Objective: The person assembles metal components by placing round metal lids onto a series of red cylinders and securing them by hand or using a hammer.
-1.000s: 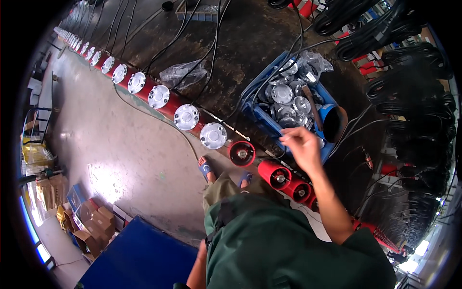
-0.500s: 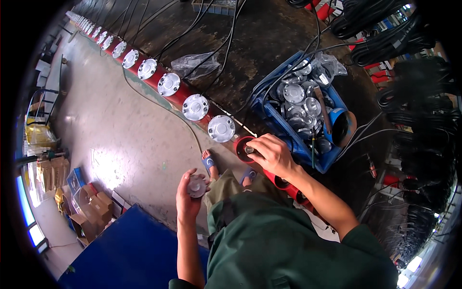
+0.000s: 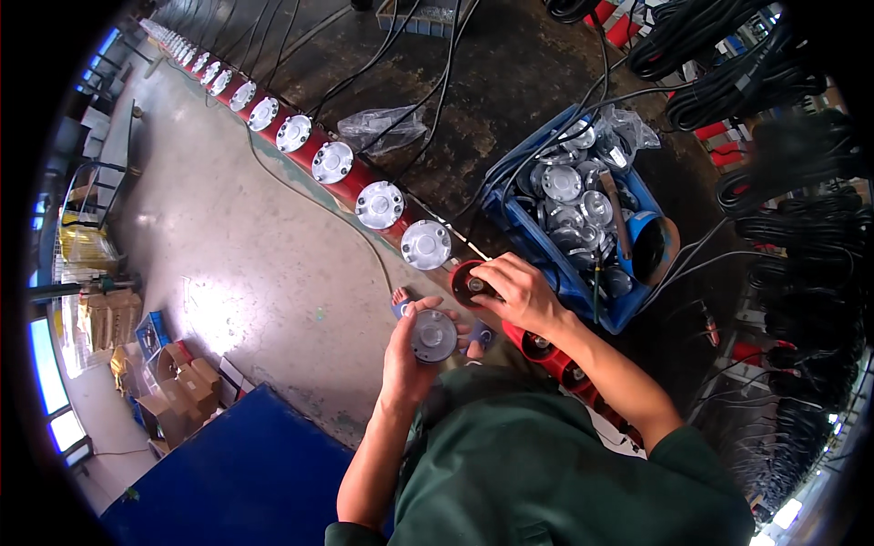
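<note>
My left hand [image 3: 403,366] grips a clear, round disc-shaped cover [image 3: 433,336] by its edge, in front of my body. With fingers pinched together, my right hand [image 3: 521,293] reaches over the open mouth of a red cylinder [image 3: 462,270]. A small round part [image 3: 475,285] shows at the fingertips inside that mouth; whether the fingers grip it is hard to see. Left of the red cylinder sits a clear cover [image 3: 426,245] with dark fasteners, the nearest of a long row mounted on red housings. More open red cylinders [image 3: 541,346] continue beneath my right forearm.
A blue crate [image 3: 628,314] on the dark work surface at right holds many clear covers, a wooden-handled tool [image 3: 616,215] and a blue cylinder [image 3: 648,244]. Crumpled plastic [image 3: 382,129] lies near the row. Black cable coils [image 3: 710,41] hang at far right. A blue panel [image 3: 246,473] stands lower left.
My left hand has moved right and a little up with the clear cover, closer to the red cylinder. The right hand stays at the cylinder's mouth. The whole view has shifted slightly.
</note>
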The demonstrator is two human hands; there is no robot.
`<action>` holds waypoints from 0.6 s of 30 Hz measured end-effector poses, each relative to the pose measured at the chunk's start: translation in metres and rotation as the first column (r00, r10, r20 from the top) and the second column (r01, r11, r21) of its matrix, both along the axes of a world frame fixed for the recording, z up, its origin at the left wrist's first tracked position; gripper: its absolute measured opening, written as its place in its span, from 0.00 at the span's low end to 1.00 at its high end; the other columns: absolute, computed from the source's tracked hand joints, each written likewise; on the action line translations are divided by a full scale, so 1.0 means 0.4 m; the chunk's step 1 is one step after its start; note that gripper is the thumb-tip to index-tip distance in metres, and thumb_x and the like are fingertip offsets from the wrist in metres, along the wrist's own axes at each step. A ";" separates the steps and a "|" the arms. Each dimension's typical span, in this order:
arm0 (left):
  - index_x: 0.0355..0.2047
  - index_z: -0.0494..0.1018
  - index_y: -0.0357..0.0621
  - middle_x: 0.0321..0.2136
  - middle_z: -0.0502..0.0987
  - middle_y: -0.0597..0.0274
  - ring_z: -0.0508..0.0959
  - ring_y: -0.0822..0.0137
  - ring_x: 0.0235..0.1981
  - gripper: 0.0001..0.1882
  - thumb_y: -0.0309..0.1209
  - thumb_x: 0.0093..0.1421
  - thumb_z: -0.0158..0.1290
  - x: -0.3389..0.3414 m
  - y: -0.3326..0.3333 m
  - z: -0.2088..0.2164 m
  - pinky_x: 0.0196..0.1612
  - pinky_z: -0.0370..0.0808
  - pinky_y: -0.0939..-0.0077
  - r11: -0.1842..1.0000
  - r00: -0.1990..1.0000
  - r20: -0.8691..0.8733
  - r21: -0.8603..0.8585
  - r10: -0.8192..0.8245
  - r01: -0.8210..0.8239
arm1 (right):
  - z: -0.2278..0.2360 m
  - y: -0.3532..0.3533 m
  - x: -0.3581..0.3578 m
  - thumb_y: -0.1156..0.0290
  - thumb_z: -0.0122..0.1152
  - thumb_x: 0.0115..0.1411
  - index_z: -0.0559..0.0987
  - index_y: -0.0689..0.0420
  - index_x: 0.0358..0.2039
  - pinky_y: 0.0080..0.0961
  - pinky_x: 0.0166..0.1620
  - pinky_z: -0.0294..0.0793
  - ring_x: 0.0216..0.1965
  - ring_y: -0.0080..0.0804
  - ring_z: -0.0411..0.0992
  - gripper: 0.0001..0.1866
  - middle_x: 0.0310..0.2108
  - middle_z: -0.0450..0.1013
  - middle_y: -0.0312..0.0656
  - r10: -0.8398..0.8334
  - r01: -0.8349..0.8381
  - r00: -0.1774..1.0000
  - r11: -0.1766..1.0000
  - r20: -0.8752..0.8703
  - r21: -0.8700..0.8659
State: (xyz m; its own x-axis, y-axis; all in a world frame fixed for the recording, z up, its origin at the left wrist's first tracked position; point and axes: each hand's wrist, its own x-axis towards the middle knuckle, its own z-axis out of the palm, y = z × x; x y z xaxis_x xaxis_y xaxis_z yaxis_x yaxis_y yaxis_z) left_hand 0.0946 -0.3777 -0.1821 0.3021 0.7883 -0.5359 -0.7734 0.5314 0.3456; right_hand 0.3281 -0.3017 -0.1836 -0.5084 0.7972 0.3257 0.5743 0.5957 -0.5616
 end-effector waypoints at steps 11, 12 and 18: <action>0.56 0.71 0.41 0.50 0.82 0.48 0.84 0.51 0.49 0.20 0.44 0.76 0.46 0.041 -0.037 -0.023 0.51 0.83 0.46 0.953 0.988 0.120 -0.297 0.095 -0.056 | 0.155 -0.079 -0.010 0.71 0.77 0.48 0.85 0.50 0.50 0.36 0.53 0.79 0.50 0.37 0.77 0.25 0.55 0.80 0.33 0.222 -0.224 0.972 0.974 0.080 0.016; 0.55 0.72 0.41 0.50 0.82 0.50 0.85 0.52 0.48 0.19 0.42 0.75 0.47 0.044 -0.041 -0.027 0.52 0.83 0.45 0.930 0.994 0.087 -0.365 0.068 -0.032 | 0.151 -0.077 -0.005 0.71 0.77 0.48 0.85 0.50 0.50 0.36 0.53 0.79 0.50 0.37 0.77 0.25 0.55 0.80 0.33 0.233 -0.235 0.969 0.972 0.083 0.015; 0.52 0.74 0.38 0.47 0.83 0.50 0.85 0.52 0.48 0.17 0.39 0.74 0.48 0.059 -0.016 0.004 0.58 0.81 0.47 0.878 0.974 0.140 -0.424 -0.179 0.222 | 0.113 -0.100 0.043 0.75 0.74 0.46 0.87 0.49 0.45 0.35 0.48 0.79 0.46 0.36 0.79 0.22 0.51 0.82 0.33 0.329 -0.329 0.944 0.944 0.007 0.019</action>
